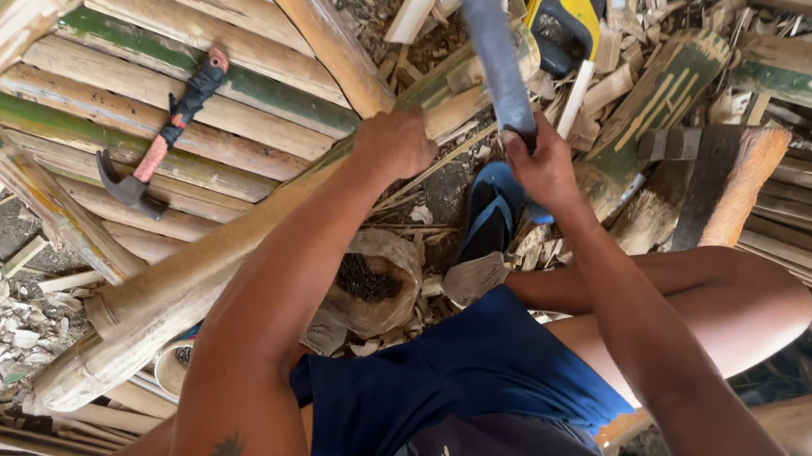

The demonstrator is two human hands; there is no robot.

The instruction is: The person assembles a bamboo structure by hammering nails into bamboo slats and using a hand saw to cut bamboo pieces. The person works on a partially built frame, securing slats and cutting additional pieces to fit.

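My left hand (395, 144) presses the long bamboo pole (229, 267) steady across my lap; my right hand (543, 168), grip clamped on the raised blade (496, 48) (blurred), holds it above the pole.

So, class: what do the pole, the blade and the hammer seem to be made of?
Pole: bamboo, by its tan, ridged, jointed skin; left hand steadies it.
Blade: probably dull grey metal, flat and matte; right hand grips it.
Hammer: dark metal head, handle likely rubber or plastic in red and black.

free: dirt patch (442, 189) between hands | blocked: bamboo pole (228, 252) left, wood block (723, 185) right
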